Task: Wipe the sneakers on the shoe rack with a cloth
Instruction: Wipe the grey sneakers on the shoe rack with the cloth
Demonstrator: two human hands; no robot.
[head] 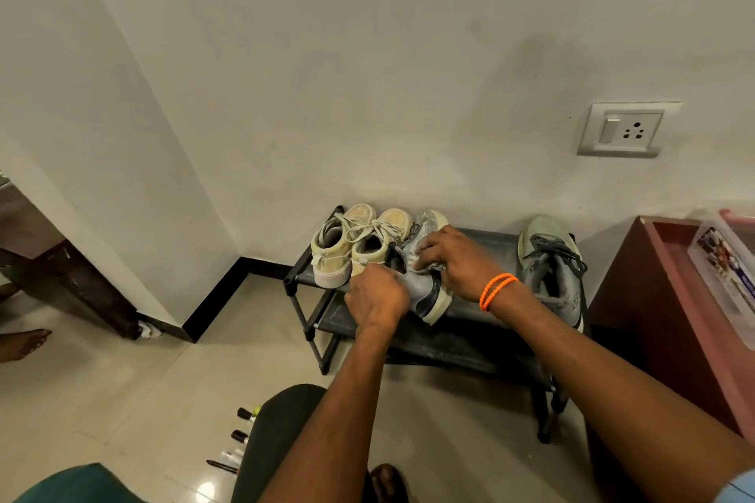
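A low black shoe rack [486,239] stands against the wall. Two beige sneakers [351,245] sit at the left end of its top shelf. A grey sneaker [427,294] lies in the middle of that shelf. My left hand [378,294] grips its heel end. My right hand [453,257], with an orange band at the wrist, presses a pale grey cloth [421,257] onto its upper. The other grey sneaker [551,265] rests at the right end of the rack.
A dark red cabinet [662,298] stands right of the rack with a plastic box [727,274] on top. A wall socket [625,129] is above. Markers [239,441] lie on the tiled floor by my knee. At far left are a wooden furniture leg [77,282] and another person's foot [24,341].
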